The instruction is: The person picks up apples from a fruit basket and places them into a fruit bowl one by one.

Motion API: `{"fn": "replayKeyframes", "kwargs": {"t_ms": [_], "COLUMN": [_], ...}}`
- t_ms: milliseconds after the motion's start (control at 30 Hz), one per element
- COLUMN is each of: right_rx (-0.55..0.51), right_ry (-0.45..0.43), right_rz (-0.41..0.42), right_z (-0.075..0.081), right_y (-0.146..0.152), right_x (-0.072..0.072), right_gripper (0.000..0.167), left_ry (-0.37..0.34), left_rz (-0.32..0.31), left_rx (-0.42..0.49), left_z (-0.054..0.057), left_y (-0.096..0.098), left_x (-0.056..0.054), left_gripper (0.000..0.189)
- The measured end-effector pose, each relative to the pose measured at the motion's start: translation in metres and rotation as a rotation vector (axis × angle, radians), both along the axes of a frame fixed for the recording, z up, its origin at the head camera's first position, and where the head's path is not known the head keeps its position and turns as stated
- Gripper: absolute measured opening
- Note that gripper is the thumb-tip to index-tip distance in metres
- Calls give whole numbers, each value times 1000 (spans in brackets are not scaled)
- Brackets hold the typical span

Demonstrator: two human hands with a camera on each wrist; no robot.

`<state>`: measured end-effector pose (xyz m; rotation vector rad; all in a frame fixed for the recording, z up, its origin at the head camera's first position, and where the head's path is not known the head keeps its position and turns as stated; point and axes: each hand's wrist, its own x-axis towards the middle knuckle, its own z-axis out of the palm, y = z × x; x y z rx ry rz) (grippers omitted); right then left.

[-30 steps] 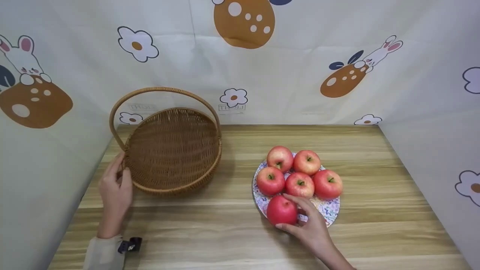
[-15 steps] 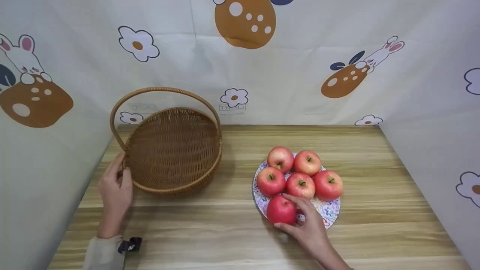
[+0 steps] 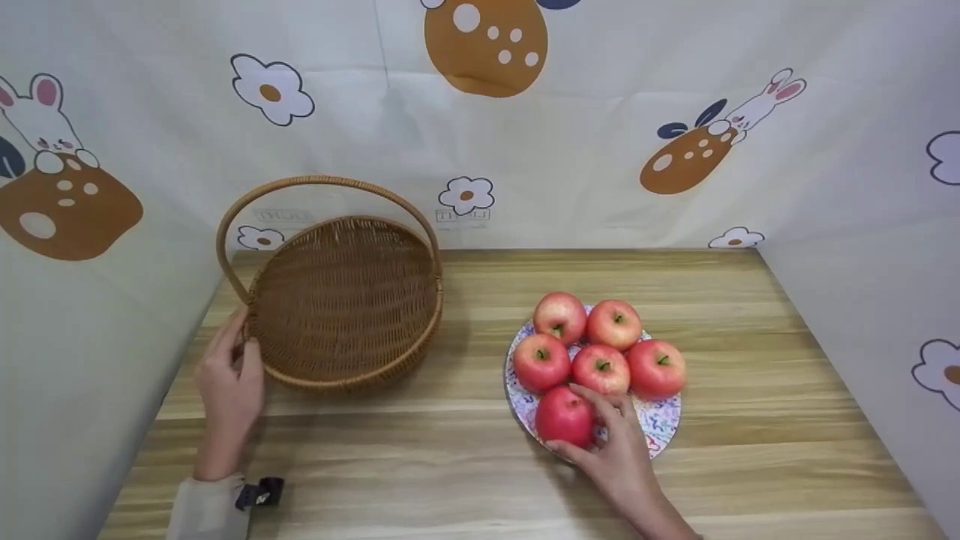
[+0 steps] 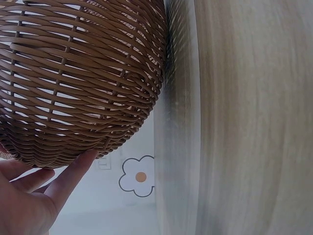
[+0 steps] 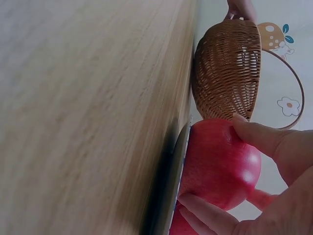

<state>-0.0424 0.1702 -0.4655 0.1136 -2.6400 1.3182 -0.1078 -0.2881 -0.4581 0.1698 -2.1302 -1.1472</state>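
My left hand (image 3: 231, 379) holds the left side of a brown wicker basket (image 3: 345, 300) near the foot of its tall arched handle. In the left wrist view, the fingers (image 4: 68, 181) press against the basket's woven outer wall (image 4: 73, 88). On the right, a patterned plate (image 3: 664, 420) carries several red apples. My right hand (image 3: 619, 457) grips the front-left apple (image 3: 562, 418), thumb at its near side and fingertips at its far side. The right wrist view shows that apple (image 5: 215, 164) low at the plate's rim (image 5: 178, 181). Nothing shows inside the basket.
The other apples (image 3: 600, 367) sit close together behind the gripped one. The wood-grain table (image 3: 420, 465) is bounded at the back and sides by a pale printed cloth (image 3: 562, 172). A dark band device (image 3: 260, 492) sits at the left wrist.
The right hand and its apple have shifted very slightly away from the person at the plate's front-left edge. The left hand and the basket stay as they were.
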Motion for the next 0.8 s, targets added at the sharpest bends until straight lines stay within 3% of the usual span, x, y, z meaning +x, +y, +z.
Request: {"fn": "replayKeyframes", "kwargs": {"t_ms": [267,433,633,800], "right_rx": [35,67,32,33], "right_ry": [78,64,2,10], "right_rz": [20,19,24,20], "right_z": [-1,5,14,21], "right_y": [3,7,11,14], "right_x": [1,2,1,2], "right_gripper": [73,76,74,68], "left_ry": [11,10,-90,-178], "left_rz": [2,-4,-4,-24], "left_rx": [7,2,7,-19], "left_z": [1,4,9,19], "left_y": [1,1,1,1], "left_x": [0,-1,2,8], "left_gripper": [44,45,49,50]}}
